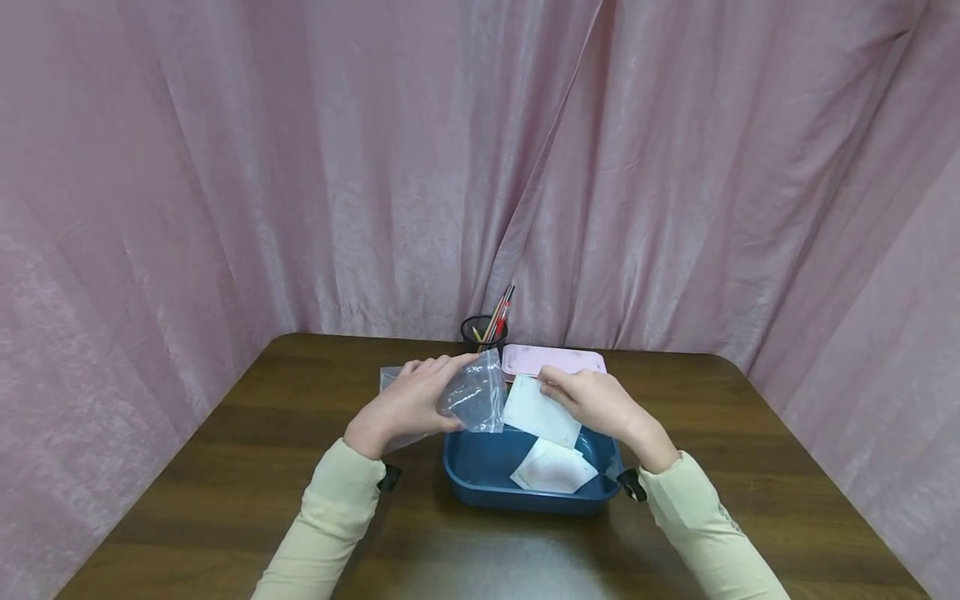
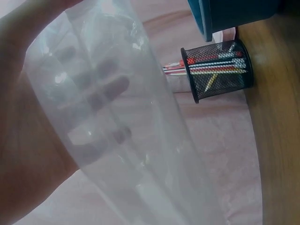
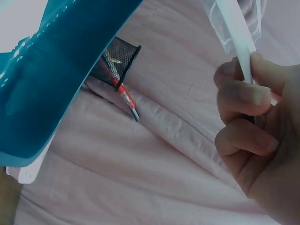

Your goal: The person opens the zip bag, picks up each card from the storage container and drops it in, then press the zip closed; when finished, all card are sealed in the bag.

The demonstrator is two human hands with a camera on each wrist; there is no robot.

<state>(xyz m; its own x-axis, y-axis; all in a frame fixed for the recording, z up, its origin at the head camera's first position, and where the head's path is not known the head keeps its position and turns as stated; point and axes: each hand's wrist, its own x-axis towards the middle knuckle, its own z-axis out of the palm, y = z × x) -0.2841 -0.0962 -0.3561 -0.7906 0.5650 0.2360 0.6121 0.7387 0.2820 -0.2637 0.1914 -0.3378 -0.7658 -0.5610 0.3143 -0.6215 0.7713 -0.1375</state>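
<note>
Head view: wooden table (image 1: 225,467) ringed by pink curtain (image 1: 300,167). Blue tray (image 1: 480,475) at the table's middle as landmark. Left hand (image 1: 408,404) raised just left of the tray's far-left corner, fingers curled round a clear plastic bag (image 1: 474,393), bag hanging over that corner. Right hand (image 1: 592,400) above the tray's far-right part, fingers and thumb pinching a white sheet (image 1: 540,412) by its upper edge, sheet tilted down into the tray and touching or nearly touching the bag's right side. Second white sheet (image 1: 553,468) lying flat inside the tray, near its front. Black mesh cup (image 1: 480,332) with pens just behind the tray. Pale pink flat box (image 1: 553,361) behind the tray, right of the cup. Cream sleeves on both arms, a dark strap at each wrist.

Left wrist view: bag (image 2: 117,126) filling most of the frame, left hand (image 2: 28,140) behind it, fingers (image 2: 105,91) seen blurred through the plastic, curled against it. Cup (image 2: 218,68) on its side in this view, just below the tray (image 2: 234,14); table (image 2: 281,117) at right.

Right wrist view: right hand (image 3: 262,140) at right, fingers (image 3: 243,98) curled, nipping the sheet (image 3: 236,33) seen edge-on. Bag's corner (image 3: 220,28) touching the sheet. Tray (image 3: 42,89) upper left, cup (image 3: 117,61) just beside its rim, curtain (image 3: 140,178) behind.
</note>
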